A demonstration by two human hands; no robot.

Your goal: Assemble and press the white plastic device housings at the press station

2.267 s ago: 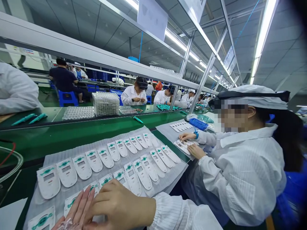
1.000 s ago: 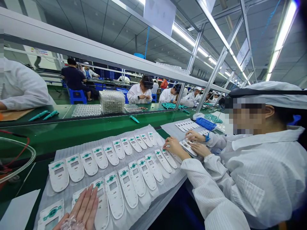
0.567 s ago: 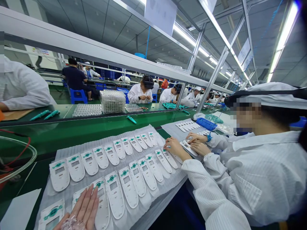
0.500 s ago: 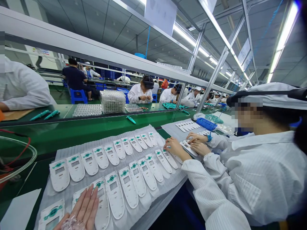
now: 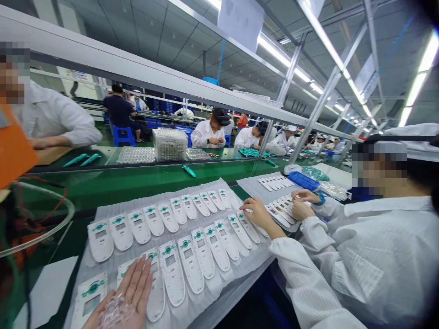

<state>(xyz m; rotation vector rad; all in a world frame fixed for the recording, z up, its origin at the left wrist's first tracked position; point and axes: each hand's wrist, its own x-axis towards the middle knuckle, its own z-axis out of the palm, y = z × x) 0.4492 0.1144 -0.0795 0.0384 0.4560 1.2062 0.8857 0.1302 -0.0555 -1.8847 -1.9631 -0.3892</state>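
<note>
Two rows of white plastic shells with teal marks lie on a grey foam sheet in front of me. My left hand lies palm up at the sheet's near left, fingers stretched flat, with a small heap of clear plastic pieces in the palm. My right hand reaches out to the right end of the near row. Its fingers are drawn together and the tips press on the last shell there. What they pinch is hidden.
A co-worker in white sits close on my right, handling shells on another sheet beside a blue tray. Behind my sheet runs a green conveyor with a teal pen. Clear tubing and white paper lie left.
My right hand left my left palm and reached out to the far right end of the near row. The view has swung slightly left. The left hand stays palm up.
</note>
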